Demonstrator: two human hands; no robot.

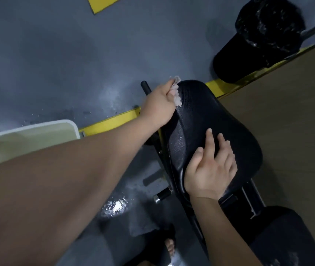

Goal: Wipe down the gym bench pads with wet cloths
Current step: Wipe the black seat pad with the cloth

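A black textured bench pad (229, 131) fills the middle of the view. At its far left edge my left hand (157, 104) grips a crumpled pale wet cloth (42, 91) and presses it against the pad's rim. My right hand (211, 169) lies flat on the near part of the same pad, fingers straight and spread, holding nothing. A second black pad (279, 237) shows at the lower right. Another black roller pad (258, 39), speckled with droplets, stands at the upper right.
A white basin (28, 139) sits on the grey floor at left. Yellow floor lines (114, 120) run past the bench. Black frame bars and a chrome-tipped peg (161, 195) stick out under the pad. Water is puddled on the floor (114, 206). My sandalled foot (169, 246) is below.
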